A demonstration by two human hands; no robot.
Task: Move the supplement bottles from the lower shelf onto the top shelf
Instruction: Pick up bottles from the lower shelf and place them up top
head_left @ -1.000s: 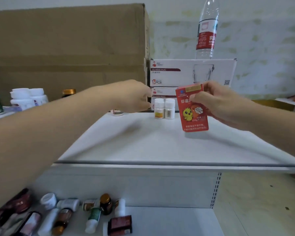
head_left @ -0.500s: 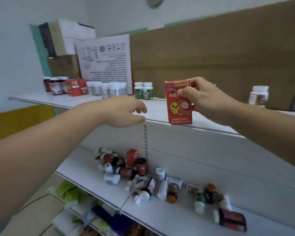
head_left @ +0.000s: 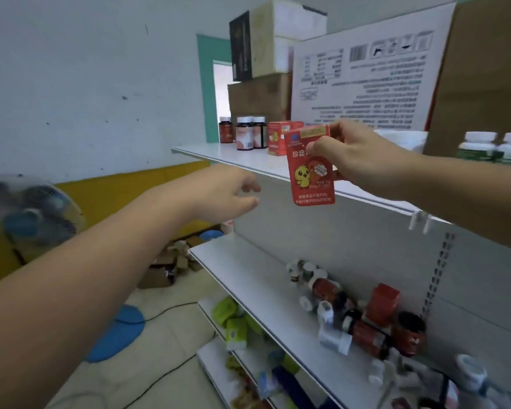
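My right hand (head_left: 357,154) pinches a red supplement box (head_left: 310,169) with a yellow chick on it, held upright in front of the top shelf's (head_left: 219,153) front edge. My left hand (head_left: 230,193) hovers empty, fingers loosely curled, left of the box and below the shelf edge. On the top shelf stand dark bottles (head_left: 247,132), a matching red box (head_left: 278,137) and green-labelled white-capped bottles (head_left: 493,147). The lower shelf (head_left: 248,273) carries a jumble of several supplement bottles (head_left: 363,329) and a red box (head_left: 382,302), mostly lying down.
Cardboard cartons (head_left: 257,95) and a large white printed box (head_left: 363,81) line the back of the top shelf. Shelves below hold green packets (head_left: 233,323). A fan (head_left: 33,214) stands at the left, with cables and a blue disc (head_left: 121,329) on the floor.
My view has swung left along the shelving. My right hand still holds the red box near the top shelf edge, and my left hand has dropped a little below the shelf.
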